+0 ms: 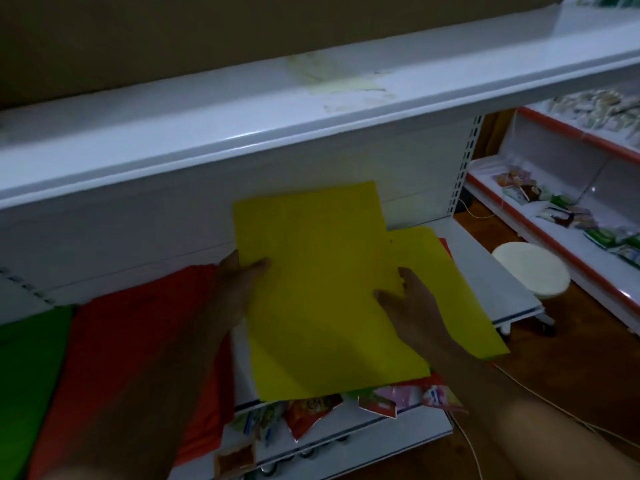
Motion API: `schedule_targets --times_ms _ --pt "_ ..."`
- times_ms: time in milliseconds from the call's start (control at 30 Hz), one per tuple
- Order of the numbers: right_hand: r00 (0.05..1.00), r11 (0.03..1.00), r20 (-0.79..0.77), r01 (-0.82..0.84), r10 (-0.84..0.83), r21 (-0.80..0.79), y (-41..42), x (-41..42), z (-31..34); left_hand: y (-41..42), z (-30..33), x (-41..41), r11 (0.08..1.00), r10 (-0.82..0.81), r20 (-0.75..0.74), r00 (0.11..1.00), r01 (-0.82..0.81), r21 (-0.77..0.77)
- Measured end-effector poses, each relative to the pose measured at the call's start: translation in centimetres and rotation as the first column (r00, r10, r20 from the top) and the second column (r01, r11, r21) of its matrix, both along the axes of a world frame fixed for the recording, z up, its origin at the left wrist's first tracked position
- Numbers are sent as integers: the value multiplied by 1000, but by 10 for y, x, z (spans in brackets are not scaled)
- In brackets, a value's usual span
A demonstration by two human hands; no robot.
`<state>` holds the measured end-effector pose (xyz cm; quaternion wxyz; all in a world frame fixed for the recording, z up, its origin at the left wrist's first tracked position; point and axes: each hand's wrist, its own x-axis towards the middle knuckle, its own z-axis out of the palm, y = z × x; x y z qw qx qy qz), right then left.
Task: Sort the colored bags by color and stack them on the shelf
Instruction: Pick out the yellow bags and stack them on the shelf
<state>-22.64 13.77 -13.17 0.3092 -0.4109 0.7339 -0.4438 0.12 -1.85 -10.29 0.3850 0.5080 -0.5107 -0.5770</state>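
A flat yellow bag [318, 271] is held over the white middle shelf [485, 271]. My left hand [239, 282] grips its left edge, thumb on top. My right hand [412, 306] pinches its right side, fingers lying on the yellow surface. A second yellow bag [460, 296] lies beneath it, sticking out to the right, with a red edge [446, 245] showing behind. Left of my hands a red stack [131, 348] lies on the shelf, and a green stack [27, 368] lies at the far left.
An upper white shelf [242, 109] overhangs the work area. Snack packets [311, 410] fill the lower shelf. A round white stool [530, 268] stands on the brown floor at right, beside another shelf unit with packets [554, 209]. A thin cord [467, 441] hangs near my right arm.
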Motion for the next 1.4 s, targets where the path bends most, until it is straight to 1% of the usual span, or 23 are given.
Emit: schedule_targets --times_ms 100,200,267,300,367,467,600,800,867,1000,1100,1167,1267,1400 --pt "997 998 -76 -35 31 -50 -6 34 8 -3 7 39 992 7 150 989 12 -123" --pt "977 992 -196 -103 87 -72 -10 75 22 -1 20 81 967 83 195 977 -31 -254" --pt "951 988 -283 -143 123 -54 -14 109 29 -2 26 113 944 95 250 964 -7 -331" --pt "945 989 -300 -147 131 -32 -16 127 33 -3 29 131 936 96 291 952 13 -351" --pt "942 990 -307 -144 137 -3 -22 164 39 -6 35 169 935 94 349 932 38 -353" --pt "935 986 -316 -164 161 18 -30 219 47 -9 44 229 946 71 379 922 57 -318" --pt "921 970 -306 -239 239 40 -34 291 55 -7 57 303 945 130 438 890 23 -328" --pt "856 925 -363 -376 367 47 -37 381 61 26 72 404 947 246 418 874 -123 -298" --pt "827 903 -383 -427 410 45 -37 406 61 44 74 435 937 285 424 860 -156 -313" --pt "758 841 -400 -537 514 65 -31 459 57 80 71 498 917 377 396 837 -278 -285" --pt "730 818 -420 -572 540 58 -32 501 60 99 68 548 894 433 379 818 -335 -298" --pt "708 800 -429 -596 561 62 -34 532 63 106 70 578 870 483 392 783 -380 -314" --pt "675 768 -436 -637 595 61 -42 581 64 108 72 624 842 539 450 712 -435 -319" --pt "683 755 -414 -655 602 16 -65 652 61 90 65 693 823 568 466 679 -465 -325"
